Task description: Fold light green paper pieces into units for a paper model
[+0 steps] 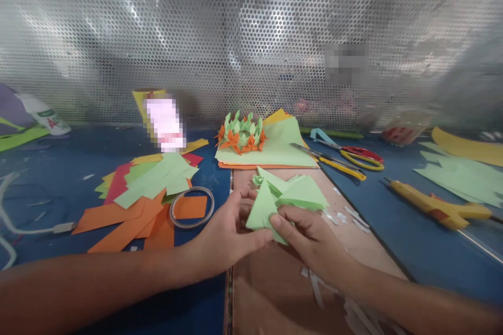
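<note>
Green paper [261, 208], matte, crisp-edged, triangular

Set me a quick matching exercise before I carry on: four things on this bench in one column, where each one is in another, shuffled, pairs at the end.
Things
1. folded green paper
2. orange-and-green paper ring
3. yellow glue gun
4. round hoop

Places
A. on the stacked sheets
B. left of the brown board, with orange paper showing through it
C. between the left hand and the right hand
D. on the blue table, right of the board

Pairs: 1-C, 2-A, 3-D, 4-B
</note>
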{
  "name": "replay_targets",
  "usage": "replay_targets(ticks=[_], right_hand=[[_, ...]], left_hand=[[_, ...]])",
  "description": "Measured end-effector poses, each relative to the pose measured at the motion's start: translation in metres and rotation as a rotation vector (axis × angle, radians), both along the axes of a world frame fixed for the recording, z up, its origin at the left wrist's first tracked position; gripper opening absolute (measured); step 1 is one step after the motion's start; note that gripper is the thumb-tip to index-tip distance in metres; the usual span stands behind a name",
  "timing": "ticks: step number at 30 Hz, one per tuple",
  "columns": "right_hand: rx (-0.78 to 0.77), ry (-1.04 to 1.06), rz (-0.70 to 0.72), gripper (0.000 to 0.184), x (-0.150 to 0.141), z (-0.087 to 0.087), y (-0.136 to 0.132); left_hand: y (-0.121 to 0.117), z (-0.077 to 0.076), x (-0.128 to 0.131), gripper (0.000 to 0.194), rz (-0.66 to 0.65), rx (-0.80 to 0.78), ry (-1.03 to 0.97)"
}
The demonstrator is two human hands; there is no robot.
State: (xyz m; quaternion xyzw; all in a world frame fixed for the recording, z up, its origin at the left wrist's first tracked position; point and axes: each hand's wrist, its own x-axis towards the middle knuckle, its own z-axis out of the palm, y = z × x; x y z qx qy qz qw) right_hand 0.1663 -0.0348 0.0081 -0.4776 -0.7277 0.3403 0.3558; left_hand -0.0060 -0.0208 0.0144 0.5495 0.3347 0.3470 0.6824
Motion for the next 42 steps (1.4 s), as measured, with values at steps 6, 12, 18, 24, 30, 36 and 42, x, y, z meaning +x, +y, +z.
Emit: replay_targets(ticks=[6, 12, 18, 24, 30, 36, 42], right_hand=[[-0.043, -0.041, 0.043, 0.035, 0.000, 0.000, -0.001], [-0.010, -0.018, 0.072, 0.034, 0.000, 0.004, -0.001], [-0.029, -0.011, 0.064, 0.030, -0.001, -0.001, 0.000], [0.034, 0.109, 0.093, 0.022, 0.003, 0.002, 0.001], [0.147, 0.270, 0.008, 0.025, 0.008, -0.003, 0.008], [0.198, 0.069, -0.099, 0.020, 0.011, 0.001, 0.008], [0.161, 0.002, -0.104, 0.024, 0.013, -0.002, 0.008]], left_hand=[[0.003, 0.002, -0.001, 0.038, 0.057, 0.029, -0.003], [0.004, 0.000, -0.001, 0.026, 0.017, -0.027, 0.017], [0.003, 0.003, 0.000, 0.017, 0.067, -0.039, 0.020], [0.006, 0.005, 0.001, 0.015, 0.106, -0.057, -0.063], [0.012, 0.002, 0.000, 0.019, 0.145, -0.022, -0.004], [0.015, 0.003, -0.002, 0.020, 0.144, -0.011, 0.032], [0.017, -0.001, -0.001, 0.020, 0.156, -0.082, -0.075]])
